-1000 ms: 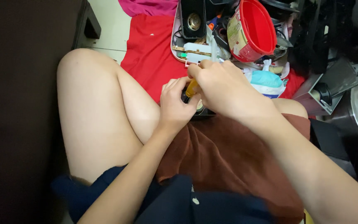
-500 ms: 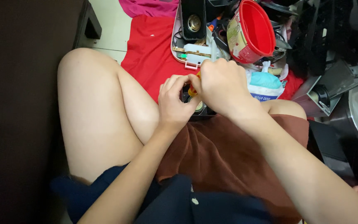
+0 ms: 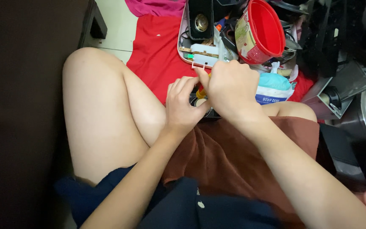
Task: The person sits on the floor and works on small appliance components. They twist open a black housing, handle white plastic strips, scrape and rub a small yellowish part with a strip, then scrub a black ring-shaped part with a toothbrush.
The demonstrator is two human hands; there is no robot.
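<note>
Both hands' fingers [image 3: 200,78] pinch a small yellow tool [image 3: 201,92] between them.

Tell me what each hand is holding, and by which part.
The right hand grips a yellow-handled tool by its handle. The left hand steadies a small dark object at its near side; what that object is cannot be told.

Single head-worn view, looking steeply down onto the wearer's lap from close range. Both forearms enter from the bottom edge and meet at frame centre. Bare knee [image 3: 90,63] upper left; red cloth [image 3: 155,51] and red bucket [image 3: 261,32] along the top edge.
</note>
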